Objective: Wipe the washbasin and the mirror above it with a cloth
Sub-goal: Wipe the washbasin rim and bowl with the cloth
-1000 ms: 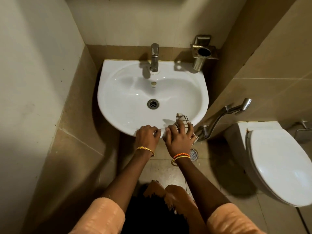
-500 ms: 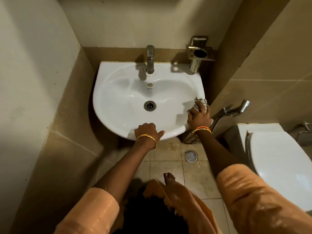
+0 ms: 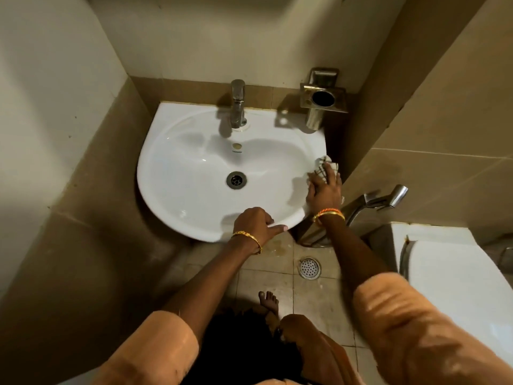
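Observation:
The white washbasin (image 3: 177,173) hangs in a tiled corner, with a chrome tap (image 3: 238,104) at its back and a drain (image 3: 236,180) in the bowl. My right hand (image 3: 324,190) presses a white checked cloth (image 3: 326,163) flat against the basin's right rim. My left hand (image 3: 256,222) grips the front rim, thumb along the edge. The mirror is out of view.
A metal holder (image 3: 323,98) is fixed to the wall at the basin's back right. A chrome spray handle (image 3: 388,197) sticks out right of the basin, above the white toilet (image 3: 458,276). A floor drain (image 3: 309,268) and my bare foot (image 3: 268,300) are on the tiled floor.
My right hand slid the cloth from the front rim around and up the right rim. My left hand stayed on the front rim. The view shifted slightly.

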